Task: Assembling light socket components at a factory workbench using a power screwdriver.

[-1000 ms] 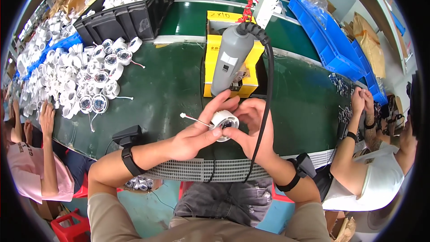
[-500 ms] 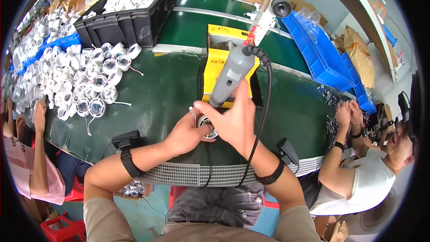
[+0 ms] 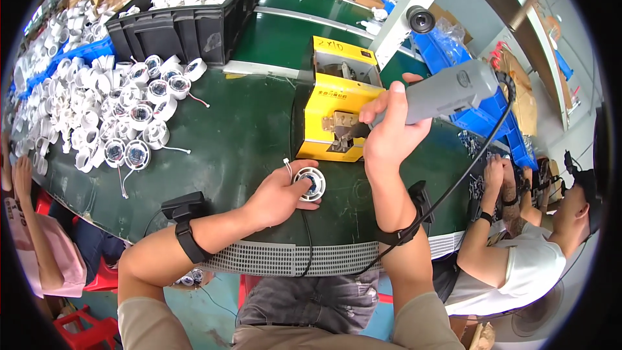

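My left hand [image 3: 277, 196] grips a small round white housing [image 3: 317, 183] low over the green bench, thumb across its face. A dark circuit board shows inside the ring, and a thin white lead with a plug sticks up beside the thumb. In my right hand [image 3: 392, 137] is a grey electric screwdriver [image 3: 450, 93], tilted with its cabled end up to the right. Its tip reaches the metal outlet on the front of a yellow screw feeder [image 3: 329, 111]. Whether a screw sits on the tip is too small to tell.
Many white housings [image 3: 140, 114], some with boards and leads, lie heaped at the left. Behind them stands a black crate [image 3: 170, 39] of white parts. Blue bins [image 3: 515, 131] are at the right. Co-workers sit on both sides. The black screwdriver cable [image 3: 463, 178] hangs past my right forearm.
My right hand has carried the screwdriver away from the housing, up and right, tilting its tip into the feeder's outlet. My left hand still holds the housing, now more visible.
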Demonstrator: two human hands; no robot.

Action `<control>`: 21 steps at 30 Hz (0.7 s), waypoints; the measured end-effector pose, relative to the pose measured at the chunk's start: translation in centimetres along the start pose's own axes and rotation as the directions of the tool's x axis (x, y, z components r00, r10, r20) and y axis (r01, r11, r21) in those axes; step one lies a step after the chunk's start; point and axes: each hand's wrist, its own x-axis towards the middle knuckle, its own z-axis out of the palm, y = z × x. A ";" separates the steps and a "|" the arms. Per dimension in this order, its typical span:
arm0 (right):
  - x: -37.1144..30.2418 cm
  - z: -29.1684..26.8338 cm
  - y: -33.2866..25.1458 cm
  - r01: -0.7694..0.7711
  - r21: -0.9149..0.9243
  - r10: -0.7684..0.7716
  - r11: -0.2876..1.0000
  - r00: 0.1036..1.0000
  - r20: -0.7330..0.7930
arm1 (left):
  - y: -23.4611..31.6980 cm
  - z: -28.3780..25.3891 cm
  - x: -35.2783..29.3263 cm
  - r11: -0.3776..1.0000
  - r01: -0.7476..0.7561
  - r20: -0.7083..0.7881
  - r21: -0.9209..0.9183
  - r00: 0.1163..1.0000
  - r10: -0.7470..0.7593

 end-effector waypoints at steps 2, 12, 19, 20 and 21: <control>0.1 0.0 0.0 -0.014 -0.021 0.014 1.000 1.000 -0.007 | 0.1 0.1 0.0 1.000 -0.003 0.002 0.004 1.000 0.003; 0.0 0.1 0.0 -0.056 0.003 0.056 0.998 0.998 -0.039 | 0.0 0.1 0.1 1.000 -0.007 -0.008 0.024 1.000 0.007; -0.2 0.4 0.2 -0.069 -0.068 0.069 0.995 0.998 -0.011 | -0.1 0.2 0.0 1.000 -0.009 0.000 0.020 1.000 0.009; -0.2 0.3 0.2 -0.070 -0.068 0.070 0.995 0.998 -0.010 | -0.2 0.2 0.0 1.000 -0.009 -0.001 0.018 1.000 0.009; -0.4 0.3 0.2 -0.065 -0.073 0.066 0.995 0.998 0.000 | -0.3 0.1 0.0 0.999 -0.018 0.004 0.026 1.000 0.018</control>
